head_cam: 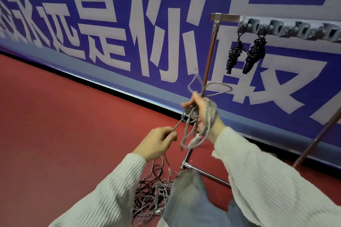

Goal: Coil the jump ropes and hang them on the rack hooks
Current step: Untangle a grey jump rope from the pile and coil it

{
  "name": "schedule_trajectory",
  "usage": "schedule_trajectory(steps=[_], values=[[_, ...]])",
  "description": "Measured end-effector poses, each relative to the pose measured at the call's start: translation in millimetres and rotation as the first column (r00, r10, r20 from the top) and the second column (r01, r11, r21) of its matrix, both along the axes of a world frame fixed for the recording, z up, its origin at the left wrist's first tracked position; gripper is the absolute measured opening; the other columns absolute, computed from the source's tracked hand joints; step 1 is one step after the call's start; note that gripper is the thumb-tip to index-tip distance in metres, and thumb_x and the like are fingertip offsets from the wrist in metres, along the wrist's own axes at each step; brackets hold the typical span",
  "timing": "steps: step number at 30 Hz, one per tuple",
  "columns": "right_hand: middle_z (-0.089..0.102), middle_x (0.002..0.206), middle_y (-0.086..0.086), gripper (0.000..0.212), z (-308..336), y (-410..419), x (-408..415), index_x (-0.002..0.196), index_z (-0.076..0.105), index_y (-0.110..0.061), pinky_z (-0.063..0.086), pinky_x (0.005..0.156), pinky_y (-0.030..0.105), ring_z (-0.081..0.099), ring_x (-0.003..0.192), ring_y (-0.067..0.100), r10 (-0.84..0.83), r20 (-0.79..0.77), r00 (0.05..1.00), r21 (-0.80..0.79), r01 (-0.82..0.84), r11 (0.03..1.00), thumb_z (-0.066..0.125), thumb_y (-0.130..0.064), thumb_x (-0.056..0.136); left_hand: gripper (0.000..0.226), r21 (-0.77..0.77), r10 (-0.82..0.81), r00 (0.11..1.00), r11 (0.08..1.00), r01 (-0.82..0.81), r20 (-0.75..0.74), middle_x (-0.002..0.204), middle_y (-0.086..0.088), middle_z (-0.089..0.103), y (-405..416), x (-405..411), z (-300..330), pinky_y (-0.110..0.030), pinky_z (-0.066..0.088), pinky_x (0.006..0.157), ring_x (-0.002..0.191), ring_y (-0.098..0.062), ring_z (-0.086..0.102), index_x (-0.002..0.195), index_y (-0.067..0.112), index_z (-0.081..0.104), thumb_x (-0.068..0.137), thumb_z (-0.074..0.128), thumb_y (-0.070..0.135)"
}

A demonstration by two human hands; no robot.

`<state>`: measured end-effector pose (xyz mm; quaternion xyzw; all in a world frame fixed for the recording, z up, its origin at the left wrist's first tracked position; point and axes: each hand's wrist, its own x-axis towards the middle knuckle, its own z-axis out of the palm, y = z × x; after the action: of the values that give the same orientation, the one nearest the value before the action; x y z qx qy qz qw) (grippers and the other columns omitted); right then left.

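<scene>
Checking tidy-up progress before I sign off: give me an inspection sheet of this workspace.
Surface: red floor.
Job's things: grey rope wound round the right hand; two black coiled ropes hang on the hook rail; rack post upright.
Clutter: tangled ropes pile on the floor.
Grips: left hand pinches a strand; right hand holds the coil.
Cables: nothing seen.
Surroundings: blue banner wall, white characters.

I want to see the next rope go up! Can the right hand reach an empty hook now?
Probably, though not freely yet. The right hand has the grey rope wrapped around it, and the left hand pinches its loose end. Empty hooks hang above, beside two black ropes.
</scene>
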<state>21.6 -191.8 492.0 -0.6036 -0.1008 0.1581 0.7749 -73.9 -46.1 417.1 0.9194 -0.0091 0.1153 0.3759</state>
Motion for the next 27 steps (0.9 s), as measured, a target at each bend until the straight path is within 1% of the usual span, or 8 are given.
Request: schedule_trajectory(steps=[2,5,8,12,15,17,21,27], values=[[0.048,0.050,-0.006,0.041,19.7,-13.7,12.9,0.069,0.049,-0.021,0.054,0.055,0.027,0.052,0.046,0.010,-0.004,-0.135,0.991,0.287,0.043,0.957,0.047,-0.039,0.106,0.026,-0.002,0.057,0.996,0.998,-0.058,-0.067,0.063,0.004,0.061,12.1,-13.0,-33.7,-0.031,0.042,0.056,0.054,-0.007,0.050,0.080,0.024,0.062,0.104,0.052,0.027],[0.027,0.044,-0.010,0.040,44.9,-36.7,31.7,0.072,0.042,-0.024,0.027,0.039,0.015,0.026,0.036,0.007,-0.029,-0.076,0.997,0.350,0.054,0.935,0.040,-0.042,0.108,0.025,-0.040,0.194,0.975,0.979,-0.199,-0.110,0.070,0.002,0.066,31.1,-27.7,-67.8,-0.033,0.046,0.059,0.056,-0.007,0.053,0.083,0.023,0.061,0.105,0.050,0.024],[0.026,0.044,-0.010,0.037,40.1,-43.6,34.0,0.074,0.044,-0.021,0.027,0.037,0.017,0.026,0.035,0.006,0.102,0.044,0.994,0.104,-0.106,0.989,0.044,-0.039,0.106,0.027,-0.285,0.319,0.943,0.899,-0.332,-0.093,0.073,-0.001,0.063,35.9,-20.6,-58.5,-0.029,0.050,0.062,0.062,-0.013,0.059,0.086,0.009,0.061,0.107,0.046,0.017],[0.049,0.053,0.000,0.025,3.5,-36.9,31.7,0.079,0.054,-0.013,0.044,0.046,0.025,0.051,0.046,0.018,0.204,0.187,0.961,-0.226,-0.160,0.961,0.059,-0.023,0.102,0.029,-0.656,0.429,0.885,0.617,-0.434,-0.182,0.058,0.004,0.040,29.9,-1.6,-27.6,-0.025,0.036,0.048,0.051,-0.013,0.036,0.080,0.010,0.057,0.105,0.043,0.011],[0.060,0.071,0.005,0.029,-26.1,-41.2,38.9,0.079,0.061,-0.012,0.043,0.063,0.030,0.062,0.064,0.028,0.390,0.266,0.882,-0.697,-0.103,0.710,0.062,-0.036,0.097,0.025,-0.797,0.321,0.897,0.431,-0.423,-0.303,0.052,0.008,0.032,26.3,1.5,-10.6,-0.018,0.021,0.041,0.042,-0.008,0.023,0.076,0.015,0.051,0.100,0.044,0.011],[0.058,0.073,0.007,0.035,-42.9,-48.4,40.9,0.085,0.056,-0.016,0.044,0.061,0.028,0.057,0.058,0.019,0.354,0.086,0.931,-0.762,-0.168,0.626,0.059,-0.048,0.099,0.026,-0.859,0.206,0.920,0.336,-0.387,-0.334,0.053,0.007,0.034,18.2,0.6,-1.8,-0.015,0.017,0.037,0.038,-0.006,0.021,0.076,0.017,0.050,0.100,0.044,0.018],[0.076,0.093,0.014,0.053,-59.3,-58.6,39.4,0.106,0.061,-0.017,0.058,0.067,0.042,0.074,0.076,0.030,0.274,-0.423,0.864,-0.314,-0.424,0.850,0.060,-0.067,0.088,0.039,-0.861,0.146,0.942,0.382,-0.337,-0.304,0.066,0.002,0.057,-13.7,1.1,-3.6,-0.017,0.019,0.037,0.043,-0.006,0.032,0.082,0.013,0.064,0.106,0.046,0.038],[0.065,0.081,0.019,0.052,-42.7,-49.9,32.2,0.105,0.060,-0.003,0.060,0.058,0.039,0.068,0.067,0.032,0.219,-0.471,0.855,-0.015,-0.256,0.967,0.064,-0.054,0.092,0.020,-0.689,-0.026,0.984,0.717,-0.106,-0.179,0.089,0.012,0.069,-60.8,-7.4,-20.0,-0.021,0.036,0.048,0.060,-0.006,0.054,0.112,0.021,0.068,0.095,0.070,0.031]])
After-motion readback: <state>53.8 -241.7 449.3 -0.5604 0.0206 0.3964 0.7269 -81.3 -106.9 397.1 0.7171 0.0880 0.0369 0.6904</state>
